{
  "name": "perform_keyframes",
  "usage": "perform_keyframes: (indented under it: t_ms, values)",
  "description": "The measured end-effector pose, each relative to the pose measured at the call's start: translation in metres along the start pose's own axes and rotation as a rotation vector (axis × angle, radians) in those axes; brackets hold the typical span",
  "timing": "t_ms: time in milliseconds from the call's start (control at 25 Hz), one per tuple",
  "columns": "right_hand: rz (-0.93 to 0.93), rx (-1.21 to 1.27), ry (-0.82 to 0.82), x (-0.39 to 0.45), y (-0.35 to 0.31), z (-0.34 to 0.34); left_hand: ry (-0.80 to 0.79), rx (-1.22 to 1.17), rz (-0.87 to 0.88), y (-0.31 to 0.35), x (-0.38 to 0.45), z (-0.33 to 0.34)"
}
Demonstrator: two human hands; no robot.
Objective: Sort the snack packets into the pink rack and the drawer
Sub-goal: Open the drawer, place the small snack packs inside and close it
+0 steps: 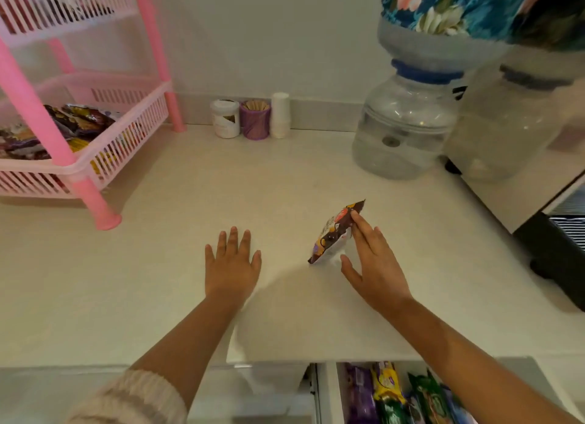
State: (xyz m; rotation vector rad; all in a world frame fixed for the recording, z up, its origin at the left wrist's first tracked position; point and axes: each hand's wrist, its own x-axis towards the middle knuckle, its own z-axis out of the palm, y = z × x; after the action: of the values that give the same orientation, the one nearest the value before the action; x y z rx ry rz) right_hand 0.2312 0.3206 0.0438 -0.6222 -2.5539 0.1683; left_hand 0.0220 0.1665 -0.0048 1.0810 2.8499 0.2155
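— What's on your left?
— The pink rack (95, 157) stands on the worktop (177, 233), with snack packets (72, 119) lying in its lower basket.
— And your hands?
— My left hand (232, 265) lies flat on the worktop, fingers spread, holding nothing. My right hand (376, 265) is open too, fingertips touching a brown snack packet (332, 233) tilted on its edge.
— The drawer?
— The drawer (329, 392) is open at lower right, packets (389, 392) inside.

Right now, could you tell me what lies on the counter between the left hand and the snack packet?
Nothing: the head view shows bare counter between the left hand and the snack packet.
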Motion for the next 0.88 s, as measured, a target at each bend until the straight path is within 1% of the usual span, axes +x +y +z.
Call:
perform_keyframes:
  t_ms: [80, 200, 320, 400, 520, 720, 880]
  values:
    - [-0.003, -0.041, 0.032, -0.025, 0.014, -0.032, -0.007, 0.008, -0.008, 0.003, -0.010, -0.001]
    - [-0.019, -0.090, 0.035, -0.069, 0.032, -0.074, -0.008, 0.003, -0.039, 0.009, -0.020, -0.002]
    - [-0.005, -0.109, 0.010, -0.115, 0.049, -0.103, -0.004, -0.006, -0.060, 0.022, -0.029, 0.001]
    - [-0.038, -0.070, -0.035, -0.146, 0.059, -0.116, -0.008, -0.003, -0.061, 0.035, -0.038, 0.004]
    - [-0.072, 0.104, -0.113, -0.184, 0.068, -0.130, -0.009, 0.020, -0.036, 0.051, -0.049, 0.008]
    - [-0.270, 0.113, -0.178, -0.217, 0.071, -0.134, -0.004, 0.054, -0.034, 0.058, -0.059, 0.009]
    - [-0.292, 0.212, -0.248, -0.226, 0.068, -0.129, 0.001, 0.062, -0.030, 0.061, -0.066, 0.011]
